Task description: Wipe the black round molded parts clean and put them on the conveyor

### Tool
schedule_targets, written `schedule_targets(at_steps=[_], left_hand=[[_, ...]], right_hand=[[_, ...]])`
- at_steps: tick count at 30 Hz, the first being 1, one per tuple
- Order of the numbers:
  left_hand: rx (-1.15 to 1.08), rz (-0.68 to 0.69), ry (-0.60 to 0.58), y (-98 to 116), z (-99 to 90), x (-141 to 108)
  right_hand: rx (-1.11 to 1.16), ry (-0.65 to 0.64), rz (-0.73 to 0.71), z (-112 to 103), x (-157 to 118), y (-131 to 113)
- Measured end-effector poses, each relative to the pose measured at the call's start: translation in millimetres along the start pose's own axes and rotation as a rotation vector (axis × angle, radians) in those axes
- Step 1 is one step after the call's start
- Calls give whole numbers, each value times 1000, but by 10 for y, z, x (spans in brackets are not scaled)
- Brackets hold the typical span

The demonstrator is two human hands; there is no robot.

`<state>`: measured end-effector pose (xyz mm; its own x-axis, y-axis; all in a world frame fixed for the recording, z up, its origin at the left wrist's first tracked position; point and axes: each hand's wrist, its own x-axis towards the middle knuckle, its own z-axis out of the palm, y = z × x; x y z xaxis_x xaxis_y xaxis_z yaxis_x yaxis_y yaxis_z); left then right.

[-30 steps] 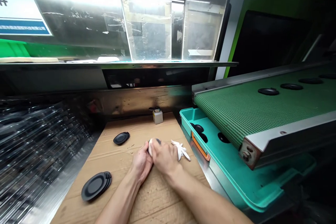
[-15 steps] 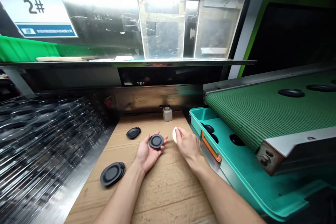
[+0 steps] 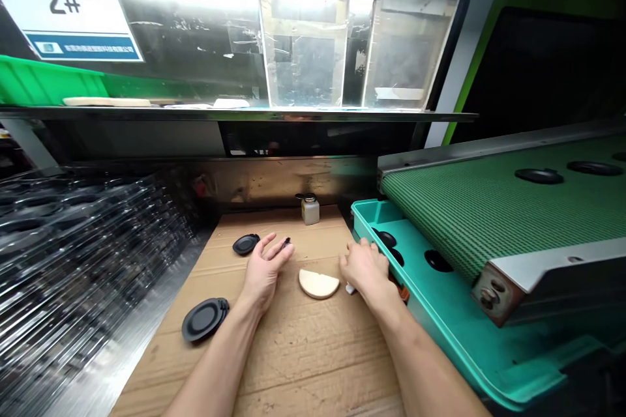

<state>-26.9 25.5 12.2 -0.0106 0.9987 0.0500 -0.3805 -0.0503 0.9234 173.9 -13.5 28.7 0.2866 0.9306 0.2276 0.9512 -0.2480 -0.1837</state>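
My left hand point(image 3: 261, 273) is closed around a small black part point(image 3: 285, 244). Only a dark edge of it shows between thumb and fingers. Flat on the cardboard point(image 3: 313, 358), between my hands, lies a cream half-round pad point(image 3: 319, 284). My right hand point(image 3: 366, 265) is at the cardboard's right edge beside the teal bin point(image 3: 443, 342), its fingers curled down with their tips hidden. A small white thing point(image 3: 350, 288) pokes out under that hand. To the left lie a black round lid-like part point(image 3: 246, 244) and a short stack of larger ones point(image 3: 203, 320).
A white bottle point(image 3: 310, 210) stands at the back of the cardboard. The green conveyor belt point(image 3: 469, 202) carries black parts point(image 3: 538, 176) and overhangs the teal bin, which holds several more. Clear plastic trays point(image 3: 92, 260) are piled at left. A metal shelf point(image 3: 235, 115) crosses above.
My right hand has let go of the pad, now on the cardboard, and moved right toward the bin's edge. My left hand has turned from palm-up, closing on the black part.
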Motion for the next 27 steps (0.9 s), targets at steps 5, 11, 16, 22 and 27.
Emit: schedule_targets(at_steps=[5,11,16,22,27], left_hand=[[396,313,-82,-82,127,-94],[636,458,-165,-123,146,-156],[608,439,-206,-133,146,-162],[659,565,-212,-116,179,-197],[772,735,-211,-36,190,-248]], right_hand=[[129,-102,-112,100,50,41],[613,92,-380,50,-14,-171],[755,67,-502,93,-34,-215],[479,98,-197,235,70,-64],[178,60,-226,236,31,-26]])
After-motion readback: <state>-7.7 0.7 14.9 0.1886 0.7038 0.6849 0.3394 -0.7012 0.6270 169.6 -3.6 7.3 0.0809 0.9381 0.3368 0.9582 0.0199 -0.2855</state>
